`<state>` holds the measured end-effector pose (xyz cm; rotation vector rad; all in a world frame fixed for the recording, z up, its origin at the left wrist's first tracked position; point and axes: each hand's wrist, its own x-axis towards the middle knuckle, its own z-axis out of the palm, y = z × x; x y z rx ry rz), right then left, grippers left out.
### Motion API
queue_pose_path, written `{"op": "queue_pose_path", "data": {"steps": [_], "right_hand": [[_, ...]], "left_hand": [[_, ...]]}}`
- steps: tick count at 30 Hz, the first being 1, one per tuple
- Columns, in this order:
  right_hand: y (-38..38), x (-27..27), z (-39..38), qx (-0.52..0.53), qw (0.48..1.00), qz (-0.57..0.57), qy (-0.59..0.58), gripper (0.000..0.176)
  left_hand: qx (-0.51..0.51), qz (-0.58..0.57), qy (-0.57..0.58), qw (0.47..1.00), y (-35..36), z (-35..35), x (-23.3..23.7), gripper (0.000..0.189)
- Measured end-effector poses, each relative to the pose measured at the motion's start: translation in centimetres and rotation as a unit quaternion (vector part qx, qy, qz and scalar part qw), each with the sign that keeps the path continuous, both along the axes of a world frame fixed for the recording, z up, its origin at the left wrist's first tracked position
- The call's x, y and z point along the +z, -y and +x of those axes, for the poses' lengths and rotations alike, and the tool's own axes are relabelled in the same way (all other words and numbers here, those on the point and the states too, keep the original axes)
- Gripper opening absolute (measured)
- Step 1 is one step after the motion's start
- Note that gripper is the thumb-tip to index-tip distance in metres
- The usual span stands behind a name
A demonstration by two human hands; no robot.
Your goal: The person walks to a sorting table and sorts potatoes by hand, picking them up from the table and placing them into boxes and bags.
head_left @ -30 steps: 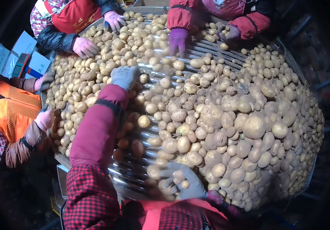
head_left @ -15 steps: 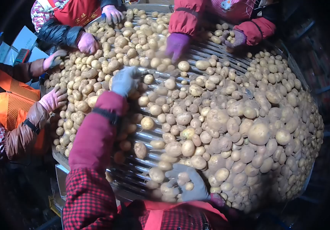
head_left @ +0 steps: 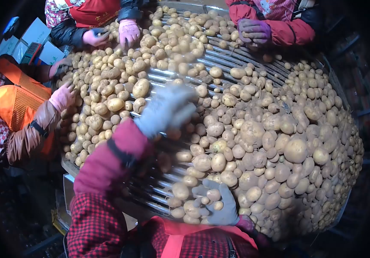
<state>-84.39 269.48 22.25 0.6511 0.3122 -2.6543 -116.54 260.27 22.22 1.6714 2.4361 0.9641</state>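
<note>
Left hand (head_left: 165,109), grey glove, blurred, above the ribbed metal sorting bed (head_left: 159,77) near centre; grasp unreadable. Right hand (head_left: 215,204), grey glove, at the near edge, fingers spread among small potatoes (head_left: 206,195). Large potato heap (head_left: 296,150) fills the right side. Far edge: co-workers' pink glove (head_left: 129,31) and purple glove (head_left: 253,30).

This is a potato sorting shed, a working packing line. A broad roller table (head_left: 236,58) of steel bars runs from 6 to 12 o'clock, heaped with loose potatoes (head_left: 296,150), thickest at 3 o'clock. Gloved workers in a red apron (head_left: 99,8) and an orange vest (head_left: 8,103) crowd round it, with cardboard boxes (head_left: 49,53) at 10 o'clock.
</note>
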Motion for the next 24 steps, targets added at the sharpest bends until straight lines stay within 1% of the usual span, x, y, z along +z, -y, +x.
{"op": "queue_pose_path", "data": {"steps": [1, 2, 3, 4, 5, 7, 10, 12, 13, 15, 16, 17, 18, 19, 20, 21, 22, 23, 24], "right_hand": [[0.2, 0.5, -0.2, -0.003, 0.999, 0.027, 0.024, 0.087], [0.0, 0.5, -0.3, 0.000, 0.999, 0.029, 0.028, 0.086], [-0.1, 0.4, -0.4, 0.003, 0.999, 0.031, 0.032, 0.086], [-0.4, -0.2, -0.1, 0.013, 1.000, 0.007, 0.018, 0.084], [-0.5, -0.2, -0.2, 0.016, 1.000, 0.001, 0.010, 0.083], [-0.5, 0.8, -0.8, 0.014, 1.000, 0.004, 0.000, 0.081], [-0.3, 0.5, -0.7, -0.011, 1.000, -0.023, 0.006, 0.074], [0.0, -1.9, 0.6, -0.038, 0.993, -0.108, -0.024, 0.071], [0.0, -4.6, 1.7, -0.048, 0.982, -0.174, -0.060, 0.071], [-0.1, -4.4, 1.2, -0.033, 0.983, -0.172, -0.060, 0.066], [-0.5, -1.2, -0.3, -0.011, 0.994, -0.103, -0.021, 0.060], [-0.6, -0.3, -0.8, -0.004, 0.997, -0.078, 0.009, 0.056], [-0.7, 0.5, -1.3, 0.003, 0.998, -0.054, 0.038, 0.053], [-0.7, 0.5, -1.4, -0.007, 0.996, -0.075, 0.057, 0.051], [-1.2, 0.5, -1.8, -0.005, 0.993, -0.106, 0.061, 0.049], [-1.6, 0.6, -2.2, -0.003, 0.989, -0.136, 0.066, 0.046], [-1.6, 0.3, -2.1, -0.009, 0.991, -0.128, 0.045, 0.046], [-1.2, -0.5, -1.7, -0.016, 0.992, -0.122, 0.027, 0.046], [-1.3, -1.2, -1.5, -0.010, 0.989, -0.135, 0.052, 0.046]], "left_hand": [[0.104, -0.058, -0.102, 0.988, -0.1, -2.1, -0.9, 0.034], [0.207, -0.112, -0.203, 0.950, 0.1, -3.8, -1.9, 0.035], [0.226, -0.121, -0.211, 0.943, 0.5, -5.5, -3.3, 0.035], [0.246, -0.131, -0.218, 0.935, 1.4, -6.7, -5.0, 0.035], [0.238, -0.135, -0.219, 0.937, 3.0, -7.8, -7.1, 0.031], [0.228, -0.149, -0.211, 0.939, 4.7, -7.0, -7.5, 0.022], [0.206, -0.150, -0.172, 0.952, 6.6, -4.0, -7.3, 0.020], [0.186, -0.192, -0.110, 0.957, 7.1, -3.1, -6.8, 0.019], [0.180, -0.215, -0.078, 0.957, 7.3, -2.9, -6.4, 0.019], [0.166, -0.112, -0.130, 0.971, 5.6, -3.8, -4.5, 0.019], [0.157, -0.060, -0.154, 0.974, 4.3, -4.8, -4.0, 0.019], [0.136, 0.005, -0.190, 0.972, 3.0, -6.5, -4.3, 0.021], [0.124, 0.020, -0.218, 0.968, 1.5, -8.4, -4.8, 0.026], [0.130, -0.006, -0.239, 0.962, 0.0, -9.9, -5.2, 0.027], [0.145, -0.078, -0.231, 0.959, -1.5, -11.3, -5.6, 0.025], [0.157, -0.124, -0.226, 0.953, -2.6, -12.2, -5.9, 0.025], [0.167, -0.169, -0.221, 0.946, -3.5, -12.9, -6.4, 0.025], [0.184, -0.166, -0.225, 0.942, -3.8, -13.2, -7.2, 0.027], [0.199, -0.167, -0.228, 0.938, -3.7, -13.6, -8.1, 0.028]]}}
